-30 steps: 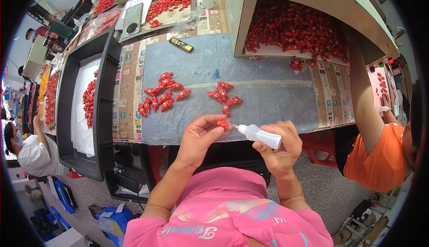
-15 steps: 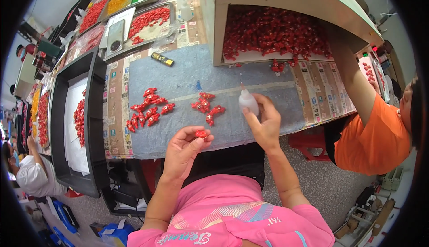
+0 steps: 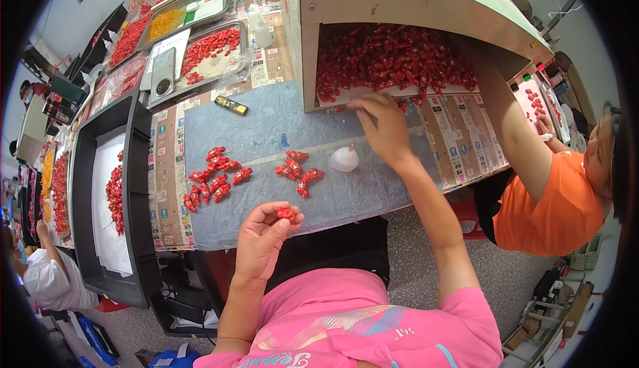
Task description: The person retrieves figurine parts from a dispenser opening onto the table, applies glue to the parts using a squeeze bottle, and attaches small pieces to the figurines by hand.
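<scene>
My left hand point(image 3: 265, 238) pinches a small red plastic figure part point(image 3: 285, 214) above the mat's near edge. My right hand point(image 3: 383, 125) reaches over the blue-grey mat point(image 3: 259, 128), its fingers stretched toward the front of a box point(image 3: 308, 55) heaped with red figure parts point(image 3: 399, 58). Nothing shows in those fingers. Just left of the right forearm, a white squeeze bottle point(image 3: 344, 159) stands on the mat, its thin tip toward the hand. Assembled-looking red figures lie in a small group point(image 3: 297, 168) at the middle and a larger group point(image 3: 214, 176) at the left.
A black crate point(image 3: 138, 201) with paper and red pieces stands left. Farther back are a phone point(image 3: 162, 72), metal trays point(image 3: 243, 35) of red and yellow parts, and a black-and-yellow tube point(image 3: 231, 105). A person in orange point(image 3: 542, 201) reaches in on the right; others work beyond.
My right hand has let go of the squeeze bottle, now standing on the mat, and has moved forward to the box opening. My left hand still holds the red part. The view has shifted slightly.
</scene>
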The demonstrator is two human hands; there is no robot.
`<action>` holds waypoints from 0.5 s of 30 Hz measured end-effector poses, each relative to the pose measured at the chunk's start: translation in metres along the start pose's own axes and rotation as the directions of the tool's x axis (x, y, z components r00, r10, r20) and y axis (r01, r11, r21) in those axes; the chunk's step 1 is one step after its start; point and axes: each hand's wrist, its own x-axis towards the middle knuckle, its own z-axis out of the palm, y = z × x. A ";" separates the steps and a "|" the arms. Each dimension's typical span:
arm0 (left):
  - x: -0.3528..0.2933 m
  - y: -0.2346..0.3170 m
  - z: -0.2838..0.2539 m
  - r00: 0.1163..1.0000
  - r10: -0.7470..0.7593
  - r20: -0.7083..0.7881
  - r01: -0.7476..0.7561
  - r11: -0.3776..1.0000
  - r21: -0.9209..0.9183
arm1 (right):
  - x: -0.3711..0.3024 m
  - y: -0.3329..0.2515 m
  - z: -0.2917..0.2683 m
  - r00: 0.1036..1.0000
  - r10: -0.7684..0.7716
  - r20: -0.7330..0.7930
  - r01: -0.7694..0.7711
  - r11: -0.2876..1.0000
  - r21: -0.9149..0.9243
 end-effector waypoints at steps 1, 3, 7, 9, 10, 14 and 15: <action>0.001 -0.001 0.001 1.000 0.000 0.009 0.000 1.000 0.000 | 0.011 0.012 0.005 0.998 -0.054 0.011 0.055 0.994 -0.092; 0.001 -0.003 0.000 1.000 -0.007 0.010 0.007 1.000 -0.005 | 0.029 0.033 0.021 0.994 -0.103 0.021 0.105 0.985 -0.134; -0.002 -0.004 -0.002 1.000 -0.007 -0.001 0.007 1.000 -0.021 | 0.045 0.045 0.041 0.991 -0.112 0.071 0.120 0.985 -0.126; -0.004 -0.003 -0.004 1.000 -0.002 -0.022 0.001 1.000 -0.024 | 0.049 0.044 0.036 0.987 -0.103 0.120 0.123 0.976 -0.177; -0.004 -0.003 -0.005 1.000 -0.003 -0.021 0.002 1.000 -0.025 | 0.050 0.043 0.034 0.982 -0.089 0.169 0.127 0.965 -0.229; -0.002 -0.003 -0.003 1.000 0.000 -0.014 -0.001 1.000 -0.013 | 0.045 0.043 0.030 0.981 -0.167 0.103 0.189 0.947 -0.260; -0.003 -0.003 -0.003 1.000 -0.003 -0.012 0.003 1.000 -0.013 | 0.042 0.042 0.029 0.985 -0.159 0.062 0.169 0.955 -0.245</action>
